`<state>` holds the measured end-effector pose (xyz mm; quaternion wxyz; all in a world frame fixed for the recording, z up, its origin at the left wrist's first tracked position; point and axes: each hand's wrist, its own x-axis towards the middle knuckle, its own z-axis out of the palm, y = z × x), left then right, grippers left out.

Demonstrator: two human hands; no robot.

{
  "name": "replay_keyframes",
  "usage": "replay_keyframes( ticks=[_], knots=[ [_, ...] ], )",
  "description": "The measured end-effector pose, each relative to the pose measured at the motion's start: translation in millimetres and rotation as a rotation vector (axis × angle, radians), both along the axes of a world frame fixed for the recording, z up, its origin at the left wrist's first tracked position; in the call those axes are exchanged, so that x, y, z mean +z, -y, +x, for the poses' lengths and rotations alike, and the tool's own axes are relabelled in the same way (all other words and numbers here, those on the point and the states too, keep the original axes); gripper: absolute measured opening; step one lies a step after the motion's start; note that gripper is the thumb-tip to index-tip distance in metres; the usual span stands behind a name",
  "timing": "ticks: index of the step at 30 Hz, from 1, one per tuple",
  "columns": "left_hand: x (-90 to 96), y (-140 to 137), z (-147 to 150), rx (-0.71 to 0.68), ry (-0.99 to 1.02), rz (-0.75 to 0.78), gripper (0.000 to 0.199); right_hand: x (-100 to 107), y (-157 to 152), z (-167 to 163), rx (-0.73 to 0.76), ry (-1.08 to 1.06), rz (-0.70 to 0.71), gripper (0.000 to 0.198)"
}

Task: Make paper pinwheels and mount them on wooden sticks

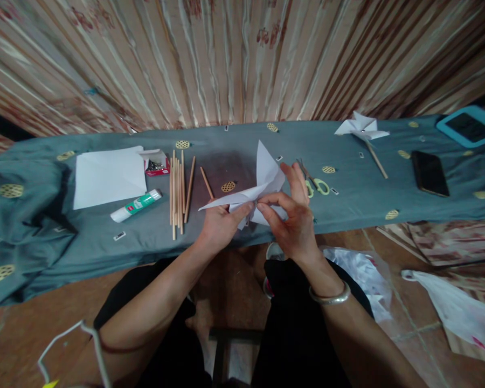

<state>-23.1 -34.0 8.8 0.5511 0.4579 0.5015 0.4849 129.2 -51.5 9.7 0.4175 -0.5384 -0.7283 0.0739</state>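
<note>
A white paper pinwheel with folded blades is between my hands over the table's front edge. My left hand grips it from the left, with the thumb pressed near its centre. Thumb and index finger of my right hand pinch at that centre, on something tiny that I cannot make out; the other fingers are raised. A wooden stick runs behind the paper beside my left hand; its lower end is hidden, and I cannot tell whether it is held. Scissors with yellow-green handles lie just right of my right hand.
Left on the cloth-covered table lie white paper sheets, a glue stick, a red box of small metal pieces and several wooden sticks. Rightward are another pinwheel on a stick, a phone and a blue-framed tablet.
</note>
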Motion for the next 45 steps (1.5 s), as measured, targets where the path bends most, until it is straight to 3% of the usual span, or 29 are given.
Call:
replay_keyframes(
  ticks=[4, 14, 26, 30, 35, 45],
  knots=[
    [-1.2, -0.5, -2.8, -0.044, -0.05, 0.096, 0.015, -1.8, -0.4, 0.8, 0.005, -0.019, 0.004, 0.009],
    [-6.0, -1.4, -4.0, -0.038, -0.063, 0.108, 0.017, -7.4, -2.4, -0.7, -0.042, -0.065, 0.021, 0.009],
    [-3.7, -0.5, -5.1, -0.059, -0.076, 0.091, 0.017, -9.3, -3.3, 0.3, -0.099, -0.131, 0.011, 0.081],
    [-3.5, -0.7, -5.9, -0.077, -0.038, 0.08, 0.015, -12.6, -5.1, 1.6, -0.054, -0.226, -0.05, 0.094],
    [-6.3, 0.1, -5.8, -0.101, -0.047, 0.024, 0.023, -10.6, -3.2, 1.0, -0.012, -0.371, -0.22, 0.096],
    [-2.3, -3.1, -7.5, -0.13, -0.054, 0.132, 0.016, 1.4, -1.0, 1.1, -0.076, -0.322, -0.231, 0.079]
  ],
)
